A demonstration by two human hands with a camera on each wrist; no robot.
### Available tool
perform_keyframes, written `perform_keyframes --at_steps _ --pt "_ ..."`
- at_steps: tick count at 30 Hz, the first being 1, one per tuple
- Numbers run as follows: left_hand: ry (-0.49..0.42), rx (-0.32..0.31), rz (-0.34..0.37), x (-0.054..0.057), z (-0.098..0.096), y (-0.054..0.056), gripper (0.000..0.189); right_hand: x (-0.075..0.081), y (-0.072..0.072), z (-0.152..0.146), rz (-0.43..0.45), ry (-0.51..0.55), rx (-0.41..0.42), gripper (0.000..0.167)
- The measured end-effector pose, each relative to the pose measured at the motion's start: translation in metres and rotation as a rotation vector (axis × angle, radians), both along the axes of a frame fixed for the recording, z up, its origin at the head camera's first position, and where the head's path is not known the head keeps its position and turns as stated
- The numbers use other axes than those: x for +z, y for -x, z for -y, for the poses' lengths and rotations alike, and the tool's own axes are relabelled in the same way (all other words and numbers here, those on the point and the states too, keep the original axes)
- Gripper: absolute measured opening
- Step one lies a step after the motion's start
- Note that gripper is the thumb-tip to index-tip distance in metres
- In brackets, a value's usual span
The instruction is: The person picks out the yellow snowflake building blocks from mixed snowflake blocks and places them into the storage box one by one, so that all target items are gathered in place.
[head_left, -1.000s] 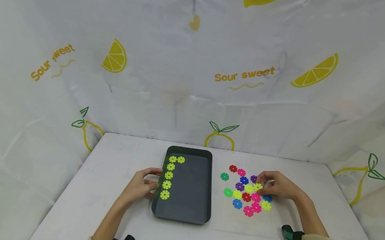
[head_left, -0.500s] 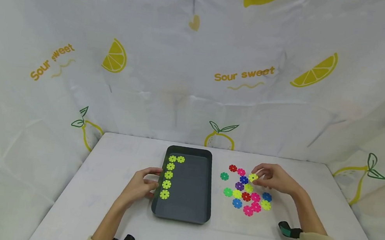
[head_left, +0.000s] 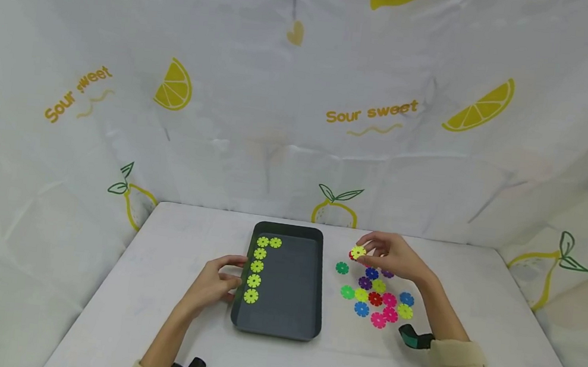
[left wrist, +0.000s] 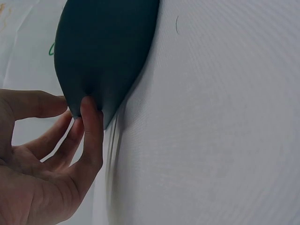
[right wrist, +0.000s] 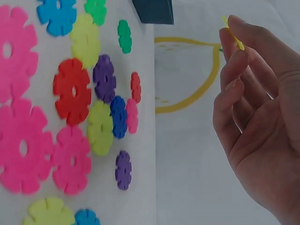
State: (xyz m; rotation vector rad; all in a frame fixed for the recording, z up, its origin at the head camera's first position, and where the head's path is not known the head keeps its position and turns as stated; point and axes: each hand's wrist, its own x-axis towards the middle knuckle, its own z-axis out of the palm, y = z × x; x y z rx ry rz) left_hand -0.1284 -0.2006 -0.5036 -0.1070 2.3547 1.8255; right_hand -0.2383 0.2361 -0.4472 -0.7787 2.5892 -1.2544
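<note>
My right hand (head_left: 394, 257) pinches a yellow notched interlocking disc (head_left: 358, 252) between thumb and fingertips, held over the far end of the loose discs. In the right wrist view the yellow disc (right wrist: 233, 33) shows nearly edge-on. My left hand (head_left: 215, 283) rests its fingertips against the left outer wall of a dark grey tray (head_left: 289, 284); the left wrist view shows the fingers apart at the tray's wall (left wrist: 105, 47). Inside the tray, several yellow discs (head_left: 256, 266) run down the left side, with one more yellow disc (head_left: 275, 242) beside the farthest.
Right of the tray lie several loose discs, among them a green disc (head_left: 342, 268), a red disc (head_left: 375, 298), a pink disc (head_left: 379, 320), a blue disc (head_left: 407, 298) and a yellow disc (head_left: 405, 312). A printed white cloth (head_left: 274, 115) hangs behind the white table (head_left: 159, 241).
My right hand has lifted the yellow disc out of the loose discs and carried it left and toward the far side. My left hand and the tray have stayed in place.
</note>
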Motion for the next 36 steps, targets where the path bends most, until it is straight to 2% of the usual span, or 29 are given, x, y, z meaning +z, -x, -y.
perform_keyframes --at_steps 6,15,23,36 --pt "-0.002 0.005 -0.001 0.0 0.0 0.0 0.049 0.007 0.008 0.028 -0.008 0.048 0.051 0.033" --pt "0.01 -0.009 -0.005 -0.001 0.001 -0.001 0.05 0.013 0.016 0.068 0.047 0.095 0.128 0.034" --pt "0.014 -0.004 -0.004 0.0 0.0 -0.001 0.05 0.012 0.024 0.098 0.054 0.135 0.204 0.034" --pt "0.001 0.005 0.006 0.0 0.001 0.0 0.05 0.001 0.04 0.146 0.084 0.155 0.248 0.033"
